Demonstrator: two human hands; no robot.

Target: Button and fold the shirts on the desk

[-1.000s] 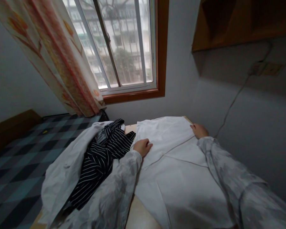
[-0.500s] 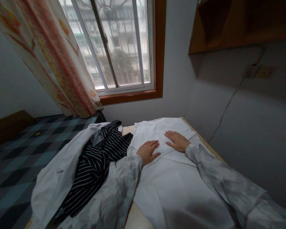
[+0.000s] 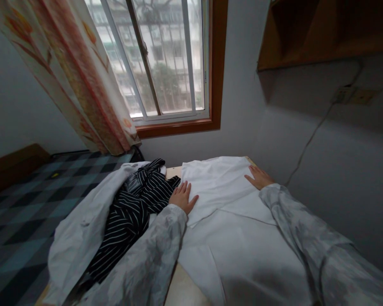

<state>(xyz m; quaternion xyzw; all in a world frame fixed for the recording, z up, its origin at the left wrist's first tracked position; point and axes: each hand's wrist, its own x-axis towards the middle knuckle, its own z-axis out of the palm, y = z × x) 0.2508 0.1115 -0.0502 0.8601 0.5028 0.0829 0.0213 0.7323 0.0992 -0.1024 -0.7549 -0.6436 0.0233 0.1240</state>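
A white garment [image 3: 242,238] lies spread over a pale wooden table [image 3: 188,284], with a folded-looking edge running across its middle. My left hand [image 3: 183,198] rests flat on the garment's left edge, fingers spread, close to a black-and-white striped garment [image 3: 130,216]. On the far right edge of the white cloth lies my right hand [image 3: 259,177], its fingers stretched out. Neither hand grips anything. Both forearms are in loose grey-white patterned sleeves.
Another white garment [image 3: 79,233] lies under and beside the striped one. Left of the table is a bed with a checked cover [image 3: 25,212]. A curtained window [image 3: 166,59] is ahead; a wooden shelf [image 3: 300,38] and a hanging cord [image 3: 309,140] are on the right wall.
My hands have moved apart across the white garment, the left toward its left edge and the right toward its right edge. The cloth between them looks smoother.
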